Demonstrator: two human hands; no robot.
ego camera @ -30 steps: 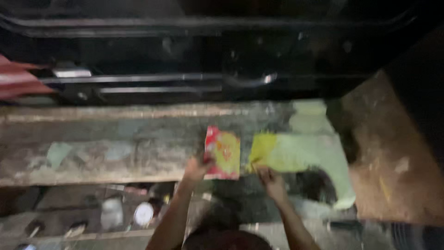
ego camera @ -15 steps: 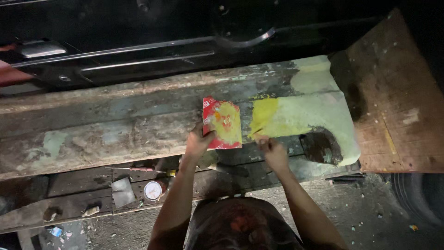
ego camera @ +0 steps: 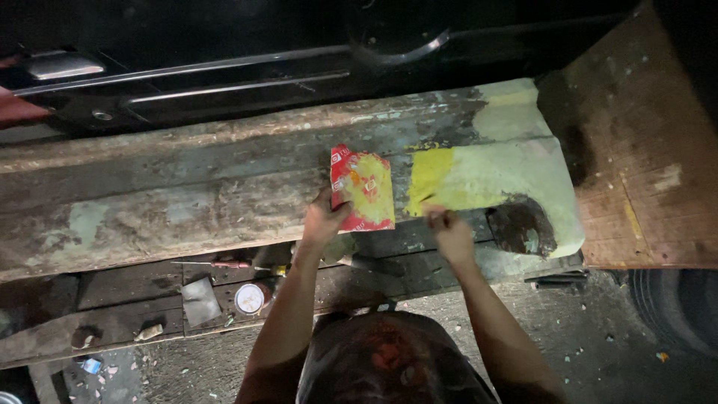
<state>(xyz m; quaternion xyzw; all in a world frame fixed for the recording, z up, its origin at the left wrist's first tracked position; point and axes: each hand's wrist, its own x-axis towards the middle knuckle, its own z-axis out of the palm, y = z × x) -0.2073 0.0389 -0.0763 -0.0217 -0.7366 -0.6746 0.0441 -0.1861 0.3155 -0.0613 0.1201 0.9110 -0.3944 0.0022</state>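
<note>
The left hand [ego camera: 323, 221] is pinching the red and yellow card [ego camera: 364, 190] closed at its lower left corner. The right hand [ego camera: 449, 230], grip shut on something unclear, is lying at 3 o'clock, with yellow filler [ego camera: 479, 179] at 1 o'clock.

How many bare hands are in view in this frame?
2. The left hand holds the lower left edge of the red and yellow card; the right hand is at the yellow patch on the worn panel.
</note>
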